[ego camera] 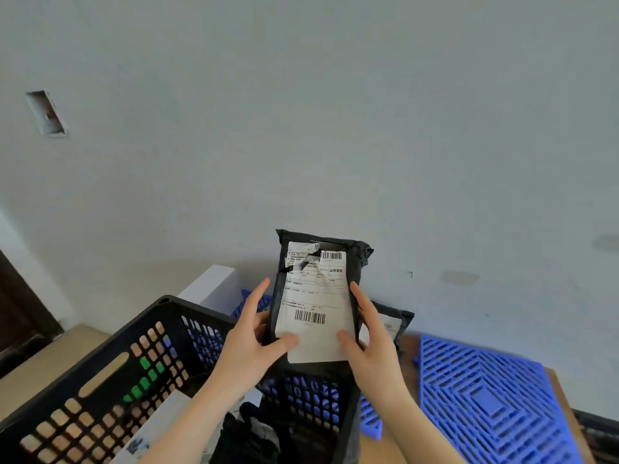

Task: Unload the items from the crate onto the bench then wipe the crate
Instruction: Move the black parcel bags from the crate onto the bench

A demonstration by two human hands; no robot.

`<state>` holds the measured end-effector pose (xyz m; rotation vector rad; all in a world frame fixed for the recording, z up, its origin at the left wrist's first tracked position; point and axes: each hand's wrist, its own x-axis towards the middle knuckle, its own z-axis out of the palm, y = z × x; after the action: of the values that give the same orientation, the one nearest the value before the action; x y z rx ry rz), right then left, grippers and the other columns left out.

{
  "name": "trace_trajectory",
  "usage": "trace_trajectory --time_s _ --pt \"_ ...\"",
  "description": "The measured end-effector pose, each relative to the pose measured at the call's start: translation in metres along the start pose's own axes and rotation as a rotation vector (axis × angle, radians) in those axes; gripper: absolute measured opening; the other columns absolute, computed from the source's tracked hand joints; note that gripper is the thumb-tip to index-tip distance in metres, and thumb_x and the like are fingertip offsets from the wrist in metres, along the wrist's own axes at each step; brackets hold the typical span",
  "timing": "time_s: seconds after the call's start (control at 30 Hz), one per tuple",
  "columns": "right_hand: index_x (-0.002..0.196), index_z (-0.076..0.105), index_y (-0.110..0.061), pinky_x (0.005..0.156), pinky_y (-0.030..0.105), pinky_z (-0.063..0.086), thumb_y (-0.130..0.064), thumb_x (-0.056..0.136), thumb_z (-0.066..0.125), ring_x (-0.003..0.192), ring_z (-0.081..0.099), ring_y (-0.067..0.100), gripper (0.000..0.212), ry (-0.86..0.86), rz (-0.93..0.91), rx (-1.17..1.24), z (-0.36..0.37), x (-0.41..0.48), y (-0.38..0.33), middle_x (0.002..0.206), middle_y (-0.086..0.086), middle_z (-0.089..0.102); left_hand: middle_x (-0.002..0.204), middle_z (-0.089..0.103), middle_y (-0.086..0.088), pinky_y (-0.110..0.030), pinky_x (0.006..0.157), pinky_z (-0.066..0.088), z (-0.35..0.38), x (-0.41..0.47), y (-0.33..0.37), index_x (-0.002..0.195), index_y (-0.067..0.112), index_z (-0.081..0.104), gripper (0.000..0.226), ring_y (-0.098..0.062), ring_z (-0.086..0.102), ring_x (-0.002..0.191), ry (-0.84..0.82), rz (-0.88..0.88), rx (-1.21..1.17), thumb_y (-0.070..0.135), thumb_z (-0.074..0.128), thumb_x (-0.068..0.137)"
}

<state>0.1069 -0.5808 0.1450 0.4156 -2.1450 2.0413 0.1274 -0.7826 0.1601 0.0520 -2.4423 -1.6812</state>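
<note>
Left hand (pixel 248 339) and right hand (pixel 371 339) pinch the black parcel (pixel 352 272) between thumbs and fingers (pixel 258 296), upright above the crate (pixel 100 370). Risk: slick film and the torn label (pixel 315 316) give weak purchase, so the parcel may slip back in.

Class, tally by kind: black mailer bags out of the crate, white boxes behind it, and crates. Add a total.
Black mailer bags: 2 (held bag, bag behind it)
White box: 1
Crate: 1
Total: 4
</note>
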Motion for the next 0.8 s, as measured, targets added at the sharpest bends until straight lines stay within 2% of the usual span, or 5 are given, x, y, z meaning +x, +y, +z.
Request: trace_trajectory --time_s 0.1,0.43,0.57,0.67,0.8 --pt "0.135 0.035 -0.054 0.098 0.026 0.049 -0.001 0.089 0.059 0.127 0.036 -0.012 0.075 0.033 0.034 -0.011 -0.033 0.004 0.011 0.133 -0.037 0.041 0.112 0.067 0.029 -0.025 0.094 0.048 0.033 0.009 0.006 0.143 0.055 0.026 0.093 0.009 0.06 0.108 -0.006 0.003 0.011 0.023 0.083 0.077" --pt "0.121 0.036 -0.062 0.096 0.016 0.04 -0.006 0.086 0.067 0.137 0.025 0.004 0.073 0.206 0.123 -0.134 -0.11 0.008 0.066 0.14 -0.036 0.001 0.114 0.07 0.015 -0.013 0.089 0.044 0.134 0.057 0.002 0.137 0.054 0.035 0.081 0.006 0.061 0.109 -0.169 -0.047 0.084 0.02 0.081 0.079" --pt "0.123 0.043 -0.054 0.094 0.014 0.039 -0.007 0.086 0.067 0.135 0.027 0.001 0.064 0.228 0.209 -0.157 -0.117 0.031 0.087 0.146 -0.025 0.013 0.11 0.069 0.014 -0.004 0.077 0.047 0.151 0.096 -0.011 0.132 0.057 0.034 0.078 0.011 0.06 0.104 -0.25 -0.062 0.149 0.018 0.079 0.081" --pt "0.119 0.05 -0.045 0.077 0.0 0.041 -0.005 0.087 0.065 0.12 0.039 -0.008 0.053 0.213 0.262 -0.175 -0.117 0.054 0.106 0.143 -0.015 0.033 0.112 0.066 0.019 -0.015 0.088 0.05 0.16 0.126 -0.024 0.137 0.054 0.03 0.078 0.007 0.06 0.106 -0.317 -0.066 0.222 0.022 0.076 0.084" --pt "0.121 0.054 -0.035 0.076 -0.002 0.04 -0.002 0.087 0.064 0.122 0.041 0.001 0.048 0.193 0.326 -0.211 -0.109 0.077 0.138 0.136 -0.01 0.043 0.111 0.052 0.033 0.005 0.072 0.039 0.171 0.163 -0.051 0.135 0.058 0.025 0.076 0.033 0.045 0.094 -0.429 -0.066 0.358 0.018 0.07 0.088"
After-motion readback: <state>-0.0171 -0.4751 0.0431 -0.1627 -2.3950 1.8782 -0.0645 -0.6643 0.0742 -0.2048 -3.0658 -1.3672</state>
